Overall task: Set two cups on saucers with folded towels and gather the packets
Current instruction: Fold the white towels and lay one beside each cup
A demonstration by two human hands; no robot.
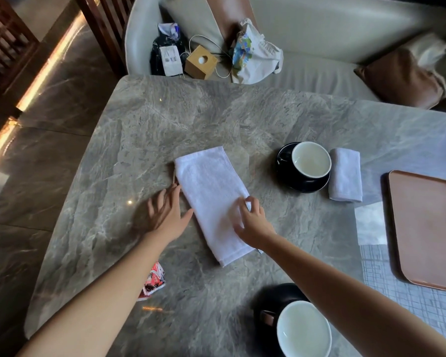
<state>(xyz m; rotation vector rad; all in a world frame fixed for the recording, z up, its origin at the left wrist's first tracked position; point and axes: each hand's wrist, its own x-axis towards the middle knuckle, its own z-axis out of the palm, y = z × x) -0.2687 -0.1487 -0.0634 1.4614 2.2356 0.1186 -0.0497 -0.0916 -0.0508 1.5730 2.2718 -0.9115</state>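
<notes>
Head view — folded white towel (213, 199) midway on marble table (152, 119), right hand (252, 222) pinching its right edge, left hand (165, 215) spread flat at its left edge; cup (310, 159) on saucer (285, 163) well apart rightward.

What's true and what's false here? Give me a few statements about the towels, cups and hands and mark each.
The far white cup stands on a black saucer. True.
The small folded white towel lies left of that cup. False: it lies right of it.
The right hand pinches the large white towel's edge. True.
The left hand grips the red printed packet. False: that hand is open; the packet lies apart on the grey stone table.
The brown rectangular tray holds the near white cup. False: that cup sits on the near black saucer, off the tray.
</notes>
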